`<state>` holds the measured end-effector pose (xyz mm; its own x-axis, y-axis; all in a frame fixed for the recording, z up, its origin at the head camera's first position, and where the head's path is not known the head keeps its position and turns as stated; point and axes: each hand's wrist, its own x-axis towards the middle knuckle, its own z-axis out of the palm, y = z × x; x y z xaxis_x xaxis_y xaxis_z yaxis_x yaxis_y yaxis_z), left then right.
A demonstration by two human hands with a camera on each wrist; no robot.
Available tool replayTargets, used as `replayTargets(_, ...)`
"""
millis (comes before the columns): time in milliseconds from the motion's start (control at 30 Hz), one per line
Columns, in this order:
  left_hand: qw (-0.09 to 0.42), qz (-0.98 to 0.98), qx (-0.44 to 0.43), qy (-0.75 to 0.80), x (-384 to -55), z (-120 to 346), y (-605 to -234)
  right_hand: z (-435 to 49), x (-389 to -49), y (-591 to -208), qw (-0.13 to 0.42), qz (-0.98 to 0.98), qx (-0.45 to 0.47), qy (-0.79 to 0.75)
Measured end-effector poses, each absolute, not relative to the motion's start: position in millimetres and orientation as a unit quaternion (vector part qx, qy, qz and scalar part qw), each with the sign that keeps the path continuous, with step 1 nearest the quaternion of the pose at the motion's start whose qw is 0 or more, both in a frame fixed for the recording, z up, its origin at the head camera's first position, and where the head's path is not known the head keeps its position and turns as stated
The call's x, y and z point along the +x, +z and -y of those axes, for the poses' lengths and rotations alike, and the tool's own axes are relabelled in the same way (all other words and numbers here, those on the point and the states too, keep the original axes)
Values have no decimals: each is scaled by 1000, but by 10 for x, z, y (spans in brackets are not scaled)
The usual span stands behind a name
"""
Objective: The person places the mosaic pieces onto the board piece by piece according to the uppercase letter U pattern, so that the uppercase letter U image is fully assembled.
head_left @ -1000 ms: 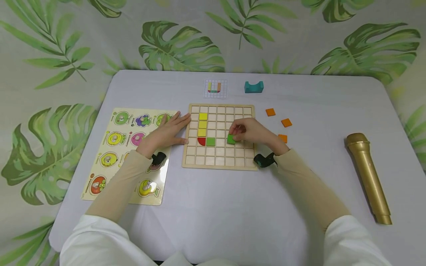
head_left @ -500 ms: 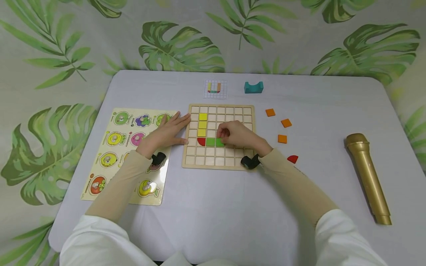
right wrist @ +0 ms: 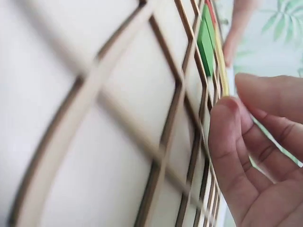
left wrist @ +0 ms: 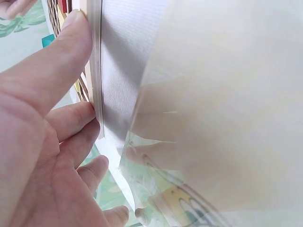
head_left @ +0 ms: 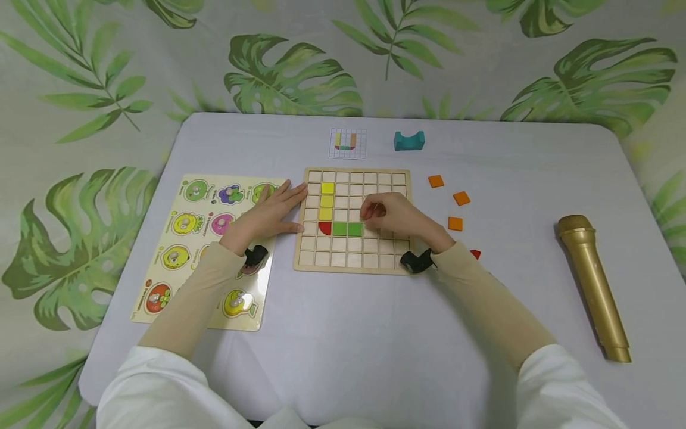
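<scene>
I see right hand [head_left: 393, 215] empty, fingers loosely curled over grid board [head_left: 354, 265] | green tiles [head_left: 347, 229] seated just left of it | left hand [head_left: 273, 211] flat, bracing board's left edge.

A pale grey desk [head_left: 348, 333] carries a wooden grid board [head_left: 351, 265], a fruit puzzle board [head_left: 177, 238] to its left, a pattern card [head_left: 348, 143], a teal block [head_left: 409, 140], three orange tiles [head_left: 455, 223], a red piece [head_left: 476, 254] and a gold microphone [head_left: 592, 283].
</scene>
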<state>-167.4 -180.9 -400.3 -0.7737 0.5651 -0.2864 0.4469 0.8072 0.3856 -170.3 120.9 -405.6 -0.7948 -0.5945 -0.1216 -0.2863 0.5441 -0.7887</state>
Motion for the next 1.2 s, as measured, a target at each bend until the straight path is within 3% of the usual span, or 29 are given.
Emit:
replayTargets(767,197,-932,269,145,-1673,1803,-4020,-2725,-1300,-4000,167,-876,-127,-434)
replayTargets(1200,201,-930,269,146,-1667,1802,-3995,-3049,-1067,-4080,208,-870,-150,-422)
